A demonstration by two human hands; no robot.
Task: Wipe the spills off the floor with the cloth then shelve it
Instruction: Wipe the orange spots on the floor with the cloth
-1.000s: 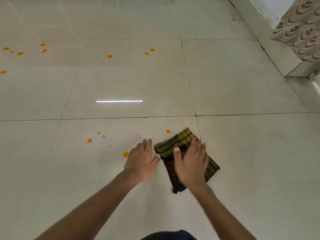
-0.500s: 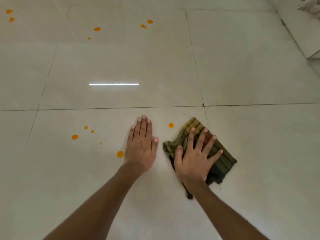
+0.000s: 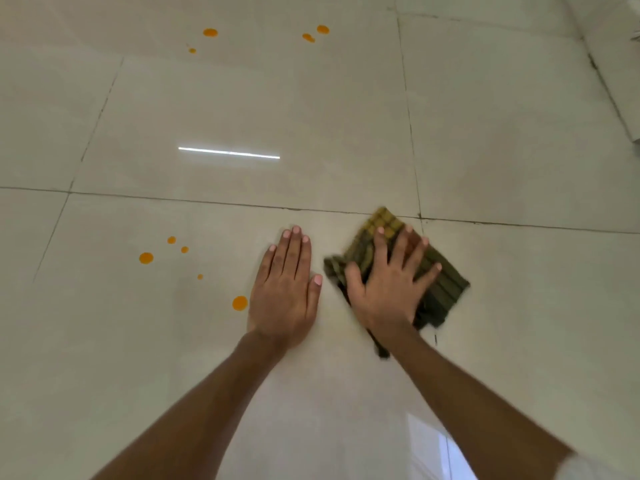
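A folded green and yellow checked cloth (image 3: 446,282) lies on the pale tiled floor (image 3: 242,109), its far corner on a tile joint. My right hand (image 3: 388,285) presses flat on the cloth with fingers spread. My left hand (image 3: 285,289) rests palm down on the bare floor just left of the cloth, fingers together, holding nothing. An orange spill drop (image 3: 239,303) sits right beside my left hand. Several smaller orange drops (image 3: 146,258) lie further left, and more orange drops (image 3: 313,33) dot the far tiles.
A light reflection streak (image 3: 228,153) shines on the glossy tile ahead. A raised tiled ledge (image 3: 620,74) runs along the far right edge. No shelf is in view.
The cloth under my right hand slid forward over the orange drop that lay ahead of it; that drop no longer shows. My left hand settled flat. The camera dipped closer to the floor.
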